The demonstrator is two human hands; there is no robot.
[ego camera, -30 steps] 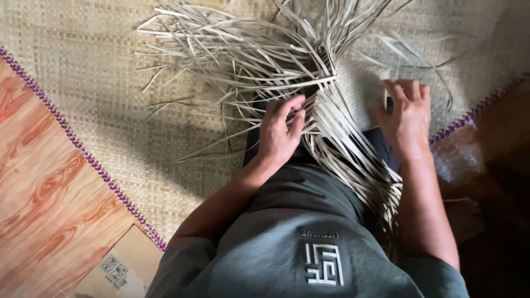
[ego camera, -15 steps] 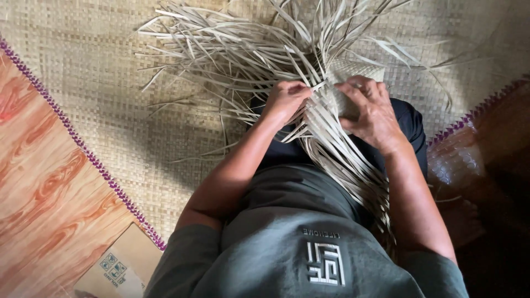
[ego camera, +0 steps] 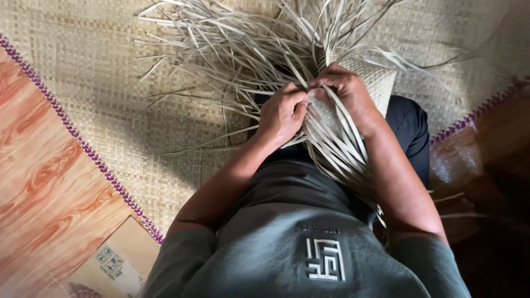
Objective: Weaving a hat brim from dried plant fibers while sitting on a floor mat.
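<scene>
Floorboards of orange wood grain fill the left edge, and a flat cardboard box lies on them near the bottom. Just right of the boards runs the purple-stitched border of a pale woven floor mat, which spreads under everything in the middle. On the mat, ahead of the person's lap, loose pale straw strips fan out to the left and upward in a tangle. The left hand is curled, its fingertips pinching a few of those strips where they meet the woven part. Touching it from the right, the right hand is bent over the same spot, fingers closed on strips and resting on the half-woven piece, whose finished checkered patch shows just beyond the knuckles. More long strips trail down from under both hands across the person's dark trousers and grey-green shirt. Farther right, the mat's purple border appears again, and past it lies a dark reddish floor in shadow.
</scene>
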